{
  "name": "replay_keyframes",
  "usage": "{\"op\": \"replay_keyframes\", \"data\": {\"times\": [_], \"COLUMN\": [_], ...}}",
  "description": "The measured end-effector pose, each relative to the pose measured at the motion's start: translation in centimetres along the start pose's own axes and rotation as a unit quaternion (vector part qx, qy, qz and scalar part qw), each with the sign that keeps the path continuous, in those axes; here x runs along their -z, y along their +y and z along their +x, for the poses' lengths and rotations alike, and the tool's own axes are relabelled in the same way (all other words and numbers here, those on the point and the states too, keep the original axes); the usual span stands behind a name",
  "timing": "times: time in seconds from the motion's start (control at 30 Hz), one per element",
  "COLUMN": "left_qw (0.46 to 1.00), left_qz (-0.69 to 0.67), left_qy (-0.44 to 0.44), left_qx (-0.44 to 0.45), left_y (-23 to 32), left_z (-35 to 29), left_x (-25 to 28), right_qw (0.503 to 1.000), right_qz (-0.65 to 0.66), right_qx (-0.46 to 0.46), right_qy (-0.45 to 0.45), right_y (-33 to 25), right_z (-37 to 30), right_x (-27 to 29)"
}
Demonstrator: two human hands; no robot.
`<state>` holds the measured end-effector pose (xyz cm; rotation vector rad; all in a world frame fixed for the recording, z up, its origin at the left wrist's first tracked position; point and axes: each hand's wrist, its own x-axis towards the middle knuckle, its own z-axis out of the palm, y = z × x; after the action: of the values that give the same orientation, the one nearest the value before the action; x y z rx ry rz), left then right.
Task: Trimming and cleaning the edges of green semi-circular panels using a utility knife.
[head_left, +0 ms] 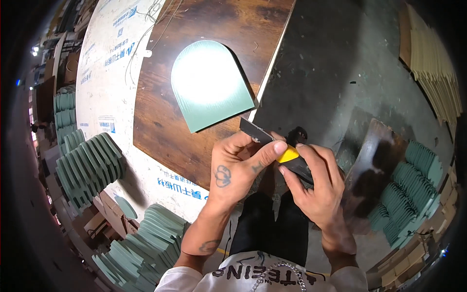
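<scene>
Both hands meet in front of me, just off the edge of the brown board. My left hand [237,165] pinches a dark flat strip [256,131] between thumb and fingers, one end sticking out toward the board. My right hand [318,185] has its fingers closed around a black handle with a yellow part [288,155], and my left thumb touches the yellow. Whether strip and handle are one tool is hidden by the fingers. Beyond them, a pale green arch-shaped panel [214,87] lies flat on the brown wood-grain board [160,112], its surface glaring with light.
The board rests on a white printed sheet [102,97]. Stacks of green panels stand at the left [90,163], lower left [141,248] and right [408,190]. A dark upright board [372,160] leans near the right stack. Pale yellow strips [433,63] are piled at the upper right.
</scene>
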<state>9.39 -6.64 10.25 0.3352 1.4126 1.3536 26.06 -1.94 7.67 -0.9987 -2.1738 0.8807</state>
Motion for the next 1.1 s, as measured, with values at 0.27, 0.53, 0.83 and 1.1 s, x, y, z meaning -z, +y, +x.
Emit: {"op": "replay_keyframes", "data": {"times": [0.27,0.53,0.83,1.1], "left_qw": [0.998,0.96,0.703,0.648], "left_qz": [0.008,-0.016,0.669,0.726], "left_qy": [0.048,0.072,0.145,0.095], "left_qx": [-0.047,-0.271,-0.191,-0.208], "left_y": [-0.3,1.4,0.6,-4.2], "left_z": [-0.1,2.2,9.2,6.9], "left_x": [0.6,11.2,10.1,4.9], "right_qw": [1.0,0.993,0.697,0.709], "right_qz": [0.005,0.074,0.594,0.564], "right_qx": [-0.006,-0.094,-0.402,-0.422], "right_qy": [-0.003,-0.007,-0.03,0.039], "right_y": [0.4,1.7,4.3,5.2], "right_z": [-1.6,-3.6,-5.6,0.1], "right_x": [1.1,2.4,1.0,-7.5]}}
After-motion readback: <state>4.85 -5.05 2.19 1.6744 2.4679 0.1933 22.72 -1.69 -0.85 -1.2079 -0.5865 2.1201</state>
